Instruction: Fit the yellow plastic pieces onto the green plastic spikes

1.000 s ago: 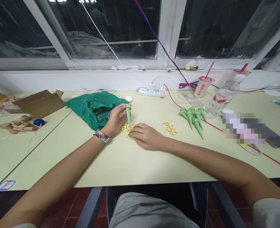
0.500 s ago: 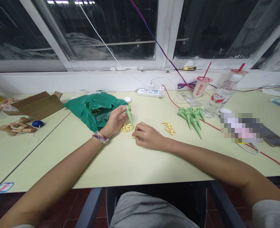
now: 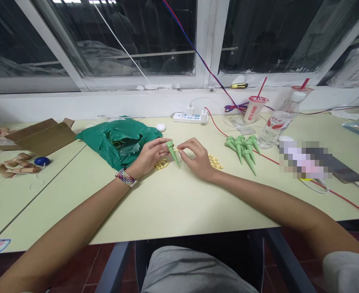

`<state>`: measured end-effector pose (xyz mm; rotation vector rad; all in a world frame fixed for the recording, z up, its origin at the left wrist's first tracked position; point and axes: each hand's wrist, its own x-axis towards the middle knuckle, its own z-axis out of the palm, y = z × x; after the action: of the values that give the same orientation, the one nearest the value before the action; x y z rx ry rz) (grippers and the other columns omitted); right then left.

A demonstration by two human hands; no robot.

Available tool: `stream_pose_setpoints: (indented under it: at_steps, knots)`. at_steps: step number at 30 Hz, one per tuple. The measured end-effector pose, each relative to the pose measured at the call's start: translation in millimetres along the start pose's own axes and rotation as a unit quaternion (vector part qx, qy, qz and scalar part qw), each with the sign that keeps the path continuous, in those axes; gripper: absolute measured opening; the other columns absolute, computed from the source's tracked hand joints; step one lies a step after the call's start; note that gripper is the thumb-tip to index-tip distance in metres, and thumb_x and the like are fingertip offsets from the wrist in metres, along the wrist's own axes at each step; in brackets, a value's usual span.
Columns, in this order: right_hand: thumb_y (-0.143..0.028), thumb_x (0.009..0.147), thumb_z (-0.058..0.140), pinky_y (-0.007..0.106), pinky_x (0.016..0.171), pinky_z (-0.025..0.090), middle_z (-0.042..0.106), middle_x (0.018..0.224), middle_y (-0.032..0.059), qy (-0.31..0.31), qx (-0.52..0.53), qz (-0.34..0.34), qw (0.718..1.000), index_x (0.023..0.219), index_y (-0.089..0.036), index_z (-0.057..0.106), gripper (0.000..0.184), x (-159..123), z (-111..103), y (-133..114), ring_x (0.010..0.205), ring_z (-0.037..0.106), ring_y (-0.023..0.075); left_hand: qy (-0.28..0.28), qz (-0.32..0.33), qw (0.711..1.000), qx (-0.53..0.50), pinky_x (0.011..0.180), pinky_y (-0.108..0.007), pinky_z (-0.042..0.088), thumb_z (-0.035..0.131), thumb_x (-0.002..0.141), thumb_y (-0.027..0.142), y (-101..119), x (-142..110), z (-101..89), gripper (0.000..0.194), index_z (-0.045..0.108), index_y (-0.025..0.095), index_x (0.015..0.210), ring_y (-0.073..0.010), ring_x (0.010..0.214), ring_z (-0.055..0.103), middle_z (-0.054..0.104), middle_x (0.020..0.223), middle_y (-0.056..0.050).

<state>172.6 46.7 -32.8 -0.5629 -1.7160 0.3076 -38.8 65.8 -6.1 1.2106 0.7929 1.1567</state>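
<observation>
A light green plastic spike [image 3: 173, 155] is pinched at its wide top by my left hand [image 3: 150, 156], its pointed end slanting down to the right. My right hand [image 3: 197, 158] holds a small yellow plastic piece [image 3: 176, 150] between thumb and forefinger, up against the side of the spike. Whether the piece has entered the spike I cannot tell. One pile of small yellow pieces [image 3: 161, 164] lies below my left hand. Another pile of yellow pieces [image 3: 216, 162] is partly hidden behind my right hand. Several green spikes [image 3: 246, 152] lie heaped to the right.
A torn green plastic bag [image 3: 98, 140] lies beyond my left hand. At the back sits a power strip [image 3: 185, 118]. A water bottle [image 3: 275, 124], a drink cup [image 3: 254, 110] and a red cable [image 3: 270, 160] are to the right. Wooden toys [image 3: 17, 165] and a cardboard box [image 3: 43, 137] lie left.
My right hand has risen from the table with a yellow piece and brought it to the green spike. The spike in my left hand has tilted slightly. The view has shifted a little.
</observation>
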Motion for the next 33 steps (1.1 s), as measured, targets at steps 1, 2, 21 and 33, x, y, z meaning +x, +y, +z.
stream_pose_setpoints:
  at_steps: [1,2,21,33]
  knots:
    - [-0.02,0.103,0.061,0.037,0.087,0.056,0.066,0.098,0.0063,0.003,0.001,-0.003,1.0,0.105,-0.021,0.071,0.011,0.5,-0.2,-0.1,0.093,0.067,0.0193,0.0,0.003,1.0,0.006,0.087,-0.034,0.059,0.089,0.077,0.035,0.7,-0.6,0.9,0.036,0.081,0.016,0.106,-0.0211,0.089,0.074,0.078,0.1,-0.01]
    - [-0.021,0.103,0.061,0.037,0.087,0.056,0.066,0.097,0.0062,0.004,0.0,-0.003,1.0,0.105,-0.021,0.072,0.011,1.0,-0.4,-0.2,0.093,0.066,0.0193,0.0,0.006,1.0,0.011,0.087,-0.033,0.059,0.09,0.077,0.035,1.4,-1.2,1.7,0.035,0.082,0.016,0.106,-0.021,0.09,0.074,0.078,0.1,-0.01]
    - [-0.035,0.105,0.063,0.037,0.088,0.062,0.067,0.099,0.0068,0.011,0.01,0.032,0.999,0.107,-0.024,0.077,0.018,11.4,-5.0,6.3,0.095,0.069,0.0197,-0.006,-0.007,1.0,0.022,0.086,-0.032,0.064,0.097,0.069,0.032,1.3,-1.1,5.6,0.04,0.083,0.018,0.103,-0.0219,0.094,0.076,0.08,0.104,-0.009]
    - [-0.034,0.103,0.066,0.039,0.089,0.063,0.078,0.106,0.0074,0.0,0.03,0.002,1.0,0.115,-0.024,0.077,0.019,18.8,-8.9,3.8,0.095,0.074,0.0195,0.001,-0.05,0.997,-0.051,0.082,-0.023,0.063,0.095,0.071,0.017,3.6,-2.6,7.8,0.036,0.078,0.017,0.103,-0.0134,0.081,0.074,0.078,0.093,-0.004]
